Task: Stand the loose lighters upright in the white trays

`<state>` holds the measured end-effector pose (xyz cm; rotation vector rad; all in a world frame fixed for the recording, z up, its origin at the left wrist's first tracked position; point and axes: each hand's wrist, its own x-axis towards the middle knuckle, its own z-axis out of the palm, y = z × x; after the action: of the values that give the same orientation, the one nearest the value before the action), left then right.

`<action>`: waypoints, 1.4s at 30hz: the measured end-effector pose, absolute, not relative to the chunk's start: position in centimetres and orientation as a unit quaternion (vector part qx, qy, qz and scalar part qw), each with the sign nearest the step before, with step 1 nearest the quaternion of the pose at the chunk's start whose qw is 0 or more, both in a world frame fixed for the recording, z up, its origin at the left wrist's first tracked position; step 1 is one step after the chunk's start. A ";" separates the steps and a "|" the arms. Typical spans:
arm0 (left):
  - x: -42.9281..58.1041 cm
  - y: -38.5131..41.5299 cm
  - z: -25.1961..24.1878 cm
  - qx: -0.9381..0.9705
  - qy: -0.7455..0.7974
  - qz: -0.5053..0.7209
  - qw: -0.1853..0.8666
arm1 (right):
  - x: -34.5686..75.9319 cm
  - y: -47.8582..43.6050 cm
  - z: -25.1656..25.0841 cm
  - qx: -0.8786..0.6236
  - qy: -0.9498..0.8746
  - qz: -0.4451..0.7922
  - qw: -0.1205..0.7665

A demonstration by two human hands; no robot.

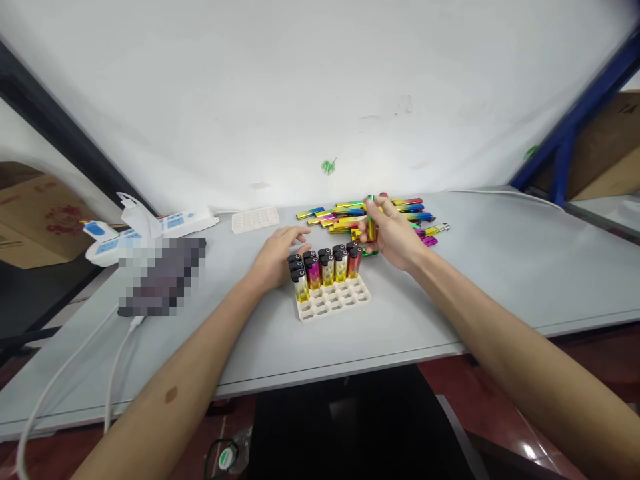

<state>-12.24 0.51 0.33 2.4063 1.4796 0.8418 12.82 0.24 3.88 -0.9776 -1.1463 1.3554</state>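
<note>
Just behind the pile's near side, my right hand [393,233] grips a shiny green-and-gold metallic sleeve [371,223], held upright between thumb and fingers. Loose around it lies a pile of metallic sleeves [345,211] in gold, blue, red, green and purple. My left hand [281,255] rests by the left end of a white tray [334,305], fingers loosely bent and apart, holding nothing visible. Several black-topped lighters [327,269] stand upright in the tray's back rows and left column. The tray's front holes show no lighters. Some left fingers are hidden behind the lighters.
A second white tray [255,219] lies near the wall. At the left are a white power strip [187,220] with plugs, a blurred dark device [163,277] and white cables [65,370]. Cardboard boxes [40,217] stand beyond the table's sides. The grey table [500,267] ends in front of me.
</note>
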 end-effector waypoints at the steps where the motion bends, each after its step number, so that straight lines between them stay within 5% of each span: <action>1: -12.2 0.5 0.4 0.811 0.500 0.288 0.097 | 12.8 0.1 3.8 -0.408 -0.495 0.564 0.519; 13: -12.3 0.1 0.9 0.799 0.521 0.282 0.103 | 12.5 0.2 3.4 -0.406 -0.477 0.640 0.446; 42: -12.1 -0.4 1.3 0.797 0.534 0.254 0.121 | 12.2 0.1 3.0 -0.352 -0.460 0.590 0.562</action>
<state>-12.14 -0.37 1.35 2.3280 1.5590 0.7428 12.18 0.13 2.95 -0.8301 -1.0831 1.3904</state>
